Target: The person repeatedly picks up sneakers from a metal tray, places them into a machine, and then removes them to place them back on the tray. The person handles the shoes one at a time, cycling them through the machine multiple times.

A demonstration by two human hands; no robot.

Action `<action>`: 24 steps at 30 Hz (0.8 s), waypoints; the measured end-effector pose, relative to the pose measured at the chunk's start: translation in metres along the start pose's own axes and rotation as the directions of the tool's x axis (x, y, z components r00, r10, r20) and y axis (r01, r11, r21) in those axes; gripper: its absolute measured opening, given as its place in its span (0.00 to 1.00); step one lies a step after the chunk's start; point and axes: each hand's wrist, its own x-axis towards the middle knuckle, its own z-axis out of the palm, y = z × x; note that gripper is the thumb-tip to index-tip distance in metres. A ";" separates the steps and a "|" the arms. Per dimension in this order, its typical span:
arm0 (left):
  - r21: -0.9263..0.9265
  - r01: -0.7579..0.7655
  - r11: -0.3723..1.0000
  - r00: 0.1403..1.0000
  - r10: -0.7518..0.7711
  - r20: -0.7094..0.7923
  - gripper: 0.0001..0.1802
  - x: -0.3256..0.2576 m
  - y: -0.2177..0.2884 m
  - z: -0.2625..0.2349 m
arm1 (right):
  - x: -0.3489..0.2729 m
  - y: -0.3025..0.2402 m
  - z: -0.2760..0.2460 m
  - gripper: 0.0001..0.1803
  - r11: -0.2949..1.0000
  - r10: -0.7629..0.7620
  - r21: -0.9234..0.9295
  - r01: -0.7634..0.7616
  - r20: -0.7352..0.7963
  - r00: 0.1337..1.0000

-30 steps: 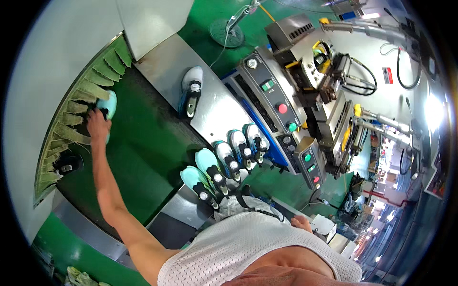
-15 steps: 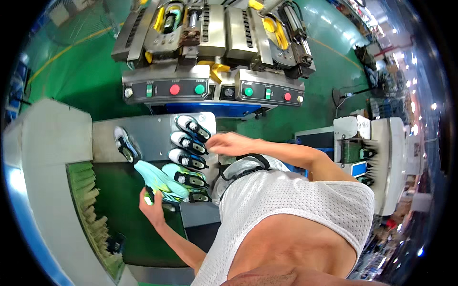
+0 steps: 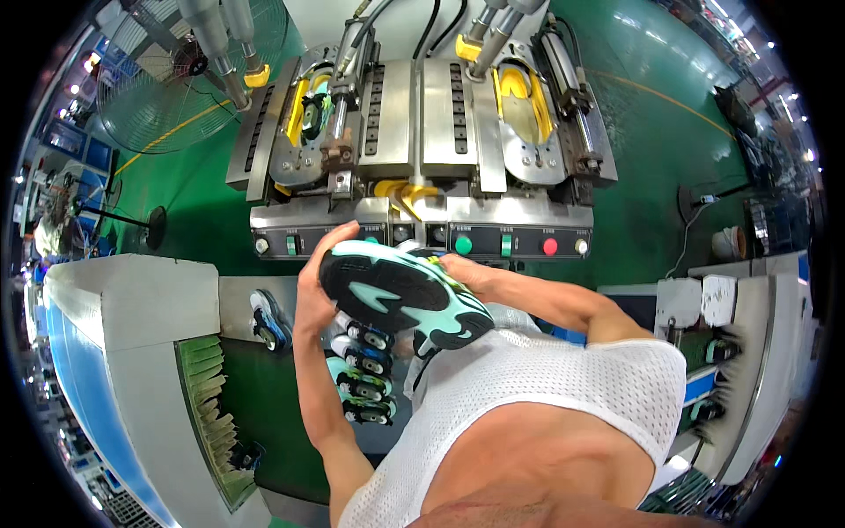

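Note:
A sneaker (image 3: 400,295) with a black and mint-green sole is held up in front of me, its sole turned toward me. My left hand (image 3: 322,275) wraps around its left end, fingers reaching past the upper edge. On the far side of the sneaker, my right hand (image 3: 466,273) grips its upper; the shoe hides some of those fingers. Below the raised sneaker lies a row of several sneakers (image 3: 363,384) on the metal table, partly covered by it and my left forearm. A single white, black and blue sneaker (image 3: 269,320) rests farther left.
Ahead stands a two-station metal press (image 3: 422,114) with yellow pads and a button panel (image 3: 528,245). Another shoe (image 3: 313,114) sits in its left station. Brush-fringed conveyor openings flank me, with a white housing (image 3: 132,352) at left. A large fan (image 3: 189,79) stands far left.
My left hand has risen from low over the table toward the press, bringing a sneaker up. My right hand has left the row and now grips the sneaker too. The view has tilted forward.

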 end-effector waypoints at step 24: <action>0.652 0.524 0.548 0.844 -0.231 -0.484 0.37 0.357 -0.267 -0.170 | -0.030 -0.066 -0.031 0.35 0.870 -0.326 0.175 0.460 -0.497 0.804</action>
